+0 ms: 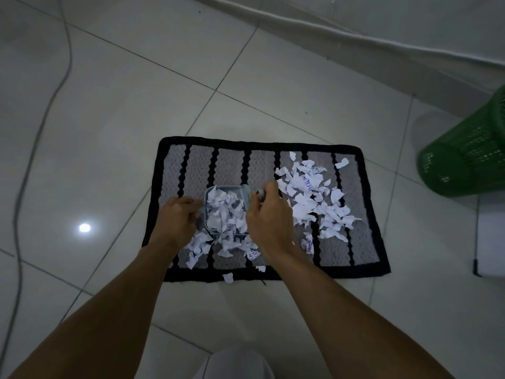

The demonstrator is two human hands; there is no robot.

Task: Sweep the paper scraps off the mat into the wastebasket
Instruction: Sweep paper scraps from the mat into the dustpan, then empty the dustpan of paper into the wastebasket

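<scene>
While one pale tiled floor (273,91) filled the view, one grey mat (246,143) with black stripes lay on it, and one green wastebasket (470,160) stood well apart at the right edge. One small blue dustpan (232,190) sat on the mat between two hands. The left hand (177,217) gripped its near-left side; the right hand (269,217) curled round a small grey handle (259,192). The paper scraps (306,192), too many to count, filled the dustpan, spilled below it and lay heaped just right of the right hand.
</scene>
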